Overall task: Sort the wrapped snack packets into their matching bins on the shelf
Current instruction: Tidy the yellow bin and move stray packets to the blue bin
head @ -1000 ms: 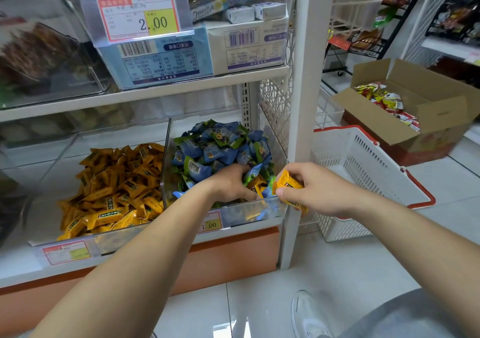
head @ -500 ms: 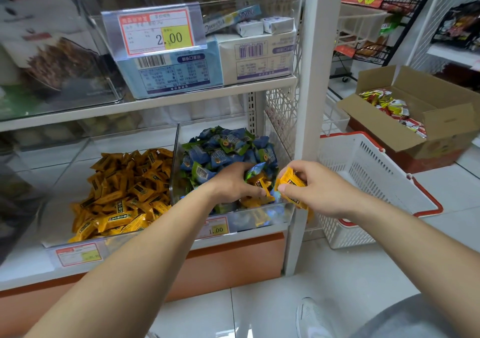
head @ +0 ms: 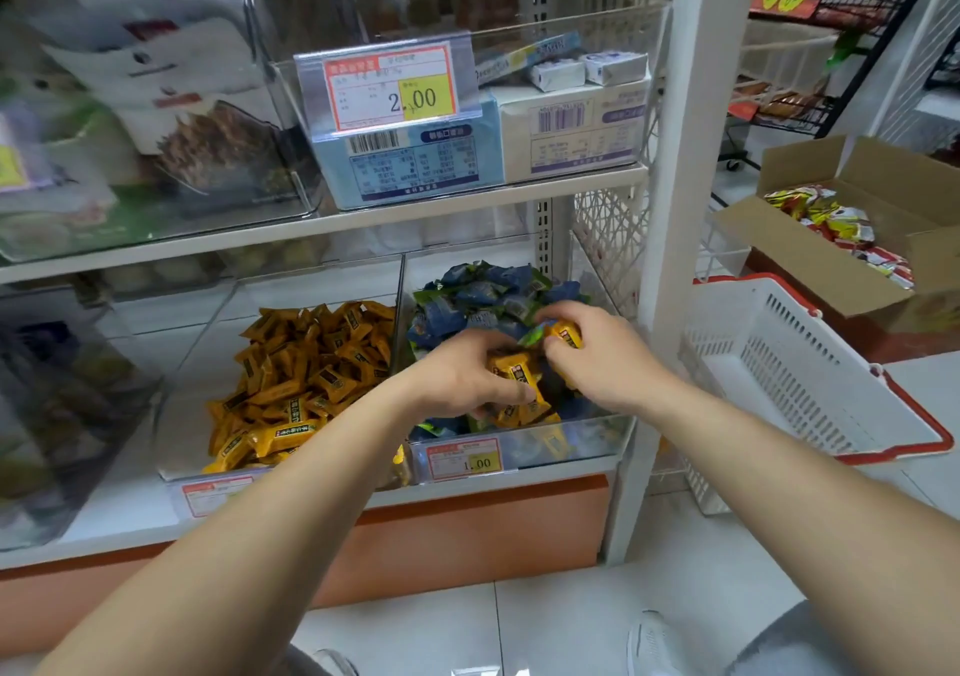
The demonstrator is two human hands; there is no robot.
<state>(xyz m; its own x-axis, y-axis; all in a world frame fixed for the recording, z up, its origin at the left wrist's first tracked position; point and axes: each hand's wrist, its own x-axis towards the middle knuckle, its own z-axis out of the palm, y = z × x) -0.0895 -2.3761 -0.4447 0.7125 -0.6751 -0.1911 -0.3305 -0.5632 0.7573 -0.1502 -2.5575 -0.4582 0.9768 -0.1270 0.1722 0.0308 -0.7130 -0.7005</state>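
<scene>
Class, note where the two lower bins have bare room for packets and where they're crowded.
Free: yellow bin floor left of and behind its pile. Crowded: blue bin, heaped, left hand and right hand gripping stray packets there.

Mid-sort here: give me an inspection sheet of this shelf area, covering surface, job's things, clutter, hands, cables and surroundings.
Surface: white shelf carrying clear bins side by side.
Job's things: yellow pile in the left bin; blue packets in the right bin, with stray yellow packets at its front.
Clutter: boxes in a bin on the shelf above.
Hands: left hand grips a yellow packet; right hand pinches a second yellow packet; both are over the right bin.
Cables: nothing seen.
Surroundings: white basket and open carton of packets to the right.
</scene>
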